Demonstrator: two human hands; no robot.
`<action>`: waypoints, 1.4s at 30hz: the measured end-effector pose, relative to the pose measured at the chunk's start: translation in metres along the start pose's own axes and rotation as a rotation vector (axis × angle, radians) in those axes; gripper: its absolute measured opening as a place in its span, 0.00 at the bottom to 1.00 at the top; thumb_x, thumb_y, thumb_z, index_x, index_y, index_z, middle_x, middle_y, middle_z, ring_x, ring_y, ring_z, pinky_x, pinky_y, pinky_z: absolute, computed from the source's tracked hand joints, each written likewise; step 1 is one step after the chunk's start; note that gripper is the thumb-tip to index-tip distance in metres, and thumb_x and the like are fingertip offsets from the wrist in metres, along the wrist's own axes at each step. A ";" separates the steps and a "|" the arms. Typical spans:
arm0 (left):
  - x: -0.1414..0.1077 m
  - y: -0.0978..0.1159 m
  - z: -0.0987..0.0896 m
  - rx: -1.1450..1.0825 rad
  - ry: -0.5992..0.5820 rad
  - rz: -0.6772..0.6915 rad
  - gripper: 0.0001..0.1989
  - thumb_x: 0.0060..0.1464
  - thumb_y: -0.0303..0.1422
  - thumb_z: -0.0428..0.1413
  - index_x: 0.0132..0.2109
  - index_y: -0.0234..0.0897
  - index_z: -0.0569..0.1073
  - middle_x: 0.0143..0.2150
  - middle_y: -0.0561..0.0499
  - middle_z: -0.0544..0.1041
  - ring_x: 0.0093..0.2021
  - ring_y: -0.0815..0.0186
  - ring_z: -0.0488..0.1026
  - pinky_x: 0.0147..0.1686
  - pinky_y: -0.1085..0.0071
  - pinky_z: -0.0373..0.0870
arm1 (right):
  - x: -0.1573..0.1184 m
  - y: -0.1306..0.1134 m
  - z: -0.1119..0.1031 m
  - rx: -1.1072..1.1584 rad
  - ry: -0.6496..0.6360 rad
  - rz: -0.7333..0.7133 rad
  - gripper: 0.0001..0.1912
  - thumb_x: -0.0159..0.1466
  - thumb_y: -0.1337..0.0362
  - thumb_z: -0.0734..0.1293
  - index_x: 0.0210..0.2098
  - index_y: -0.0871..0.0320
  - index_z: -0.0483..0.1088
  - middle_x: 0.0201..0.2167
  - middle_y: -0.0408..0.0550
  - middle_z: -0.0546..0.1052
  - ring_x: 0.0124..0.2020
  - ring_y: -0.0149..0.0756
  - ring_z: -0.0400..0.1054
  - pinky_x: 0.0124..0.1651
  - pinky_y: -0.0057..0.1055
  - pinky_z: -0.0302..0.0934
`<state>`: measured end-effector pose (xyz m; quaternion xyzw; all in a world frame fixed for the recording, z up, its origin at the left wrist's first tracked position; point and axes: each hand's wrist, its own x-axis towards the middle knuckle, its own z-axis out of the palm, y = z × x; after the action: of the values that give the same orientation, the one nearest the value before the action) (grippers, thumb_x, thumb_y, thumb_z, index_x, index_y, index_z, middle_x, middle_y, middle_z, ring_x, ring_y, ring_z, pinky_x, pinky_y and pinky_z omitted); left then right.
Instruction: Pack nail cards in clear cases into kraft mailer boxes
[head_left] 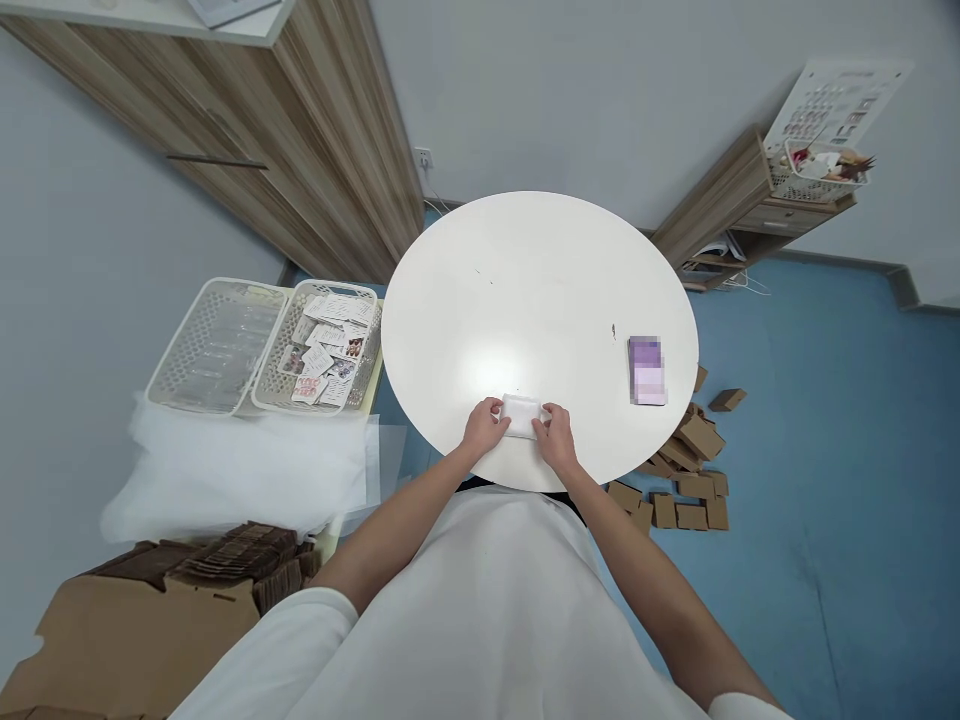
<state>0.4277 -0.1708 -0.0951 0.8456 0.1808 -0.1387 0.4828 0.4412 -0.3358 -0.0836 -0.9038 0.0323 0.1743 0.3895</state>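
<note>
Left hand (484, 428) and right hand (555, 438) grip opposite ends of a small white packet (520, 416), at the near edge of the round tabletop (525, 260), frame centre. Packet appears mostly folded; cannot tell if sealed. Right of centre: purple stack (646, 370), apart from hands. Left: printed cards (326, 335) in a basket, translucent sheets (247, 465) below. Lower right: small cartons (691, 516) on the floor.
</note>
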 end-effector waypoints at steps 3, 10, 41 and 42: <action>-0.005 0.000 0.002 -0.039 0.028 -0.008 0.16 0.48 0.35 0.54 0.45 0.37 0.66 0.44 0.47 0.69 0.36 0.68 0.69 0.38 0.69 0.67 | -0.011 0.003 -0.006 0.007 -0.023 -0.017 0.20 0.58 0.58 0.57 0.50 0.56 0.56 0.48 0.53 0.60 0.40 0.37 0.63 0.42 0.37 0.61; -0.027 -0.007 0.002 -0.114 0.064 -0.115 0.20 0.51 0.38 0.52 0.51 0.38 0.63 0.48 0.44 0.67 0.42 0.64 0.69 0.40 0.67 0.68 | -0.027 0.003 -0.014 0.058 -0.187 -0.059 0.22 0.58 0.57 0.58 0.52 0.50 0.56 0.50 0.51 0.58 0.46 0.40 0.61 0.43 0.37 0.62; 0.018 -0.076 -0.132 -0.361 0.217 -0.115 0.25 0.50 0.32 0.51 0.57 0.40 0.59 0.58 0.45 0.61 0.56 0.61 0.59 0.51 0.64 0.61 | 0.067 -0.126 0.111 0.288 -0.493 -0.102 0.29 0.52 0.62 0.65 0.53 0.47 0.57 0.56 0.46 0.58 0.49 0.37 0.61 0.49 0.37 0.60; 0.024 -0.078 -0.141 -0.354 0.216 -0.108 0.26 0.49 0.32 0.52 0.57 0.39 0.58 0.58 0.45 0.60 0.56 0.61 0.59 0.51 0.65 0.61 | 0.071 -0.133 0.117 0.291 -0.490 -0.100 0.29 0.52 0.62 0.65 0.53 0.47 0.57 0.56 0.46 0.57 0.49 0.37 0.60 0.49 0.37 0.60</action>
<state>0.4233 -0.0086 -0.0946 0.7466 0.2979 -0.0391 0.5936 0.5000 -0.1546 -0.0904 -0.7698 -0.0829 0.3617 0.5194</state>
